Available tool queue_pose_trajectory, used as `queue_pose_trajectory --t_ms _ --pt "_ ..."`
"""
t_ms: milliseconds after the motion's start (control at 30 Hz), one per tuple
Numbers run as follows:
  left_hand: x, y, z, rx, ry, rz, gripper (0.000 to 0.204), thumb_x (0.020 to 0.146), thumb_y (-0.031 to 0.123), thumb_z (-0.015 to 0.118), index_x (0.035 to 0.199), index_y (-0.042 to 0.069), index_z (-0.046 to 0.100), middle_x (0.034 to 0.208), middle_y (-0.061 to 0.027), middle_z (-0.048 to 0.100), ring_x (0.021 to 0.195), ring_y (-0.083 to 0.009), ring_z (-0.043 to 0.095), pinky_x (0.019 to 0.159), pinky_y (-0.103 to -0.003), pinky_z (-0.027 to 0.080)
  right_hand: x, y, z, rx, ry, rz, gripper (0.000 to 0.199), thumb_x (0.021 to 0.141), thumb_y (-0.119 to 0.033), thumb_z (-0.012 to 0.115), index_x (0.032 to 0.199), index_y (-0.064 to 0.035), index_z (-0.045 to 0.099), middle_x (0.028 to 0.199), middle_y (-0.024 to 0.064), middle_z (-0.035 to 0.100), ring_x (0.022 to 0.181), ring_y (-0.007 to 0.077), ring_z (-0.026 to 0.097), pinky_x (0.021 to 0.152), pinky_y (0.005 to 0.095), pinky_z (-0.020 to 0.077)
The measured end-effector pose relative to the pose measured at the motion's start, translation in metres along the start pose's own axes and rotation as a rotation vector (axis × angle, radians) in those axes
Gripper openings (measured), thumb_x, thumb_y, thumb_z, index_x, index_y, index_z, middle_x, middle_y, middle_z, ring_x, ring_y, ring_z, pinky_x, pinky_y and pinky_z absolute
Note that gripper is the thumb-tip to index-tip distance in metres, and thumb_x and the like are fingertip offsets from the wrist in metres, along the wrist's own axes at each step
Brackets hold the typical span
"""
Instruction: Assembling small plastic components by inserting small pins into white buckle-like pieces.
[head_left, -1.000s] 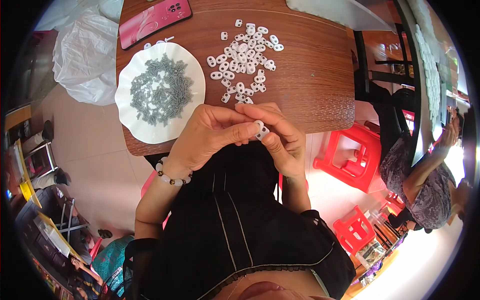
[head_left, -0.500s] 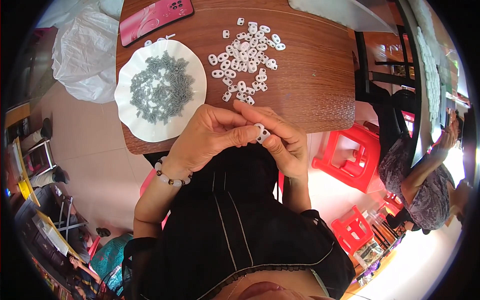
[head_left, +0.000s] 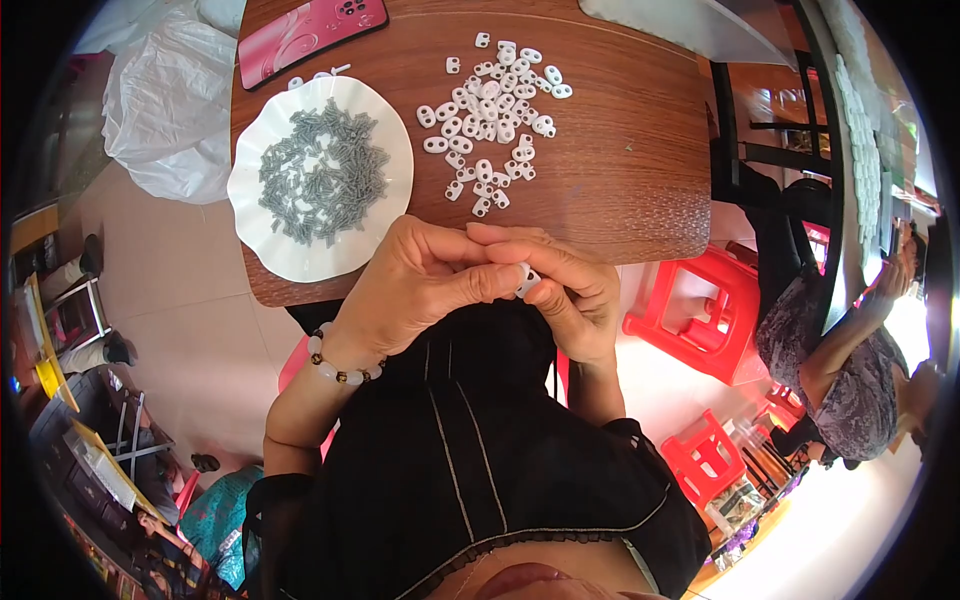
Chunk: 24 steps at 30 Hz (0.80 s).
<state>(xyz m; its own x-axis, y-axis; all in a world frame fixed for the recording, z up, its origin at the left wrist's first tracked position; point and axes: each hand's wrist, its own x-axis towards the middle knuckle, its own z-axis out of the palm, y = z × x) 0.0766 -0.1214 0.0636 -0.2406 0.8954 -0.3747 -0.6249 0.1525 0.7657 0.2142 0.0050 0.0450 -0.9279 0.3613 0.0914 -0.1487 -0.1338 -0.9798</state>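
Observation:
My left hand and my right hand meet just off the table's near edge, fingertips closed together. Pinched between them is a small white two-hole plastic piece, mostly covered by my fingers. Whether a second small part sits under my left thumb cannot be made out. Beyond my hands lies a loose pile of similar white two-hole pieces, some rounded and some with squarer ends. On the left, a white scalloped plate holds a heap of small grey ribbed plugs.
A pink phone lies at the far left of the brown wooden table, near a few white bits. A crumpled white plastic bag is beyond its left side. Red stools stand at right, near another person.
My fingers have closed further over the white piece, so less of it shows and one of its holes is now covered. Both hands have shifted slightly toward me.

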Motion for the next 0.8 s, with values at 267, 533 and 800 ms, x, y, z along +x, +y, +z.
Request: queue_pose_trajectory --t_ms 267,533,800 --pt "-0.002 -0.004 0.000 -0.029 -0.011 0.004 0.015 0.084 0.007 0.069 0.095 -0.004 0.070 0.085 -0.0100 0.070 0.079 -0.0098 0.064 0.073 -0.021 0.051 -0.002 0.001 0.001 -0.033 0.006 -0.044 0.036 0.090 -0.026 0.060 0.113 0.0013 0.064 0.116 0.0179 0.063 0.101 0.0265 0.062 0.081 0.0338 0.0516" --pt "-0.009 0.000 0.009 -0.029 0.030 -0.012 0.016 0.084 0.006 0.069 0.096 -0.004 0.070 0.086 -0.0104 0.070 0.080 -0.0101 0.064 0.073 -0.022 0.051 -0.005 -0.002 0.008 -0.078 0.045 -0.079 0.035 0.091 -0.028 0.059 0.108 0.0017 0.065 0.113 0.0188 0.064 0.100 0.0284 0.063 0.084 0.0365 0.0505" --pt "-0.009 -0.001 0.007 0.031 0.029 -0.025 0.015 0.084 0.002 0.067 0.097 -0.005 0.069 0.091 -0.0132 0.069 0.085 -0.0154 0.066 0.079 -0.025 0.053 -0.010 0.005 0.015 -0.060 0.112 -0.046 0.029 0.090 -0.023 0.060 0.105 0.0015 0.066 0.110 0.0195 0.065 0.101 0.0298 0.064 0.086 0.0364 0.0499"
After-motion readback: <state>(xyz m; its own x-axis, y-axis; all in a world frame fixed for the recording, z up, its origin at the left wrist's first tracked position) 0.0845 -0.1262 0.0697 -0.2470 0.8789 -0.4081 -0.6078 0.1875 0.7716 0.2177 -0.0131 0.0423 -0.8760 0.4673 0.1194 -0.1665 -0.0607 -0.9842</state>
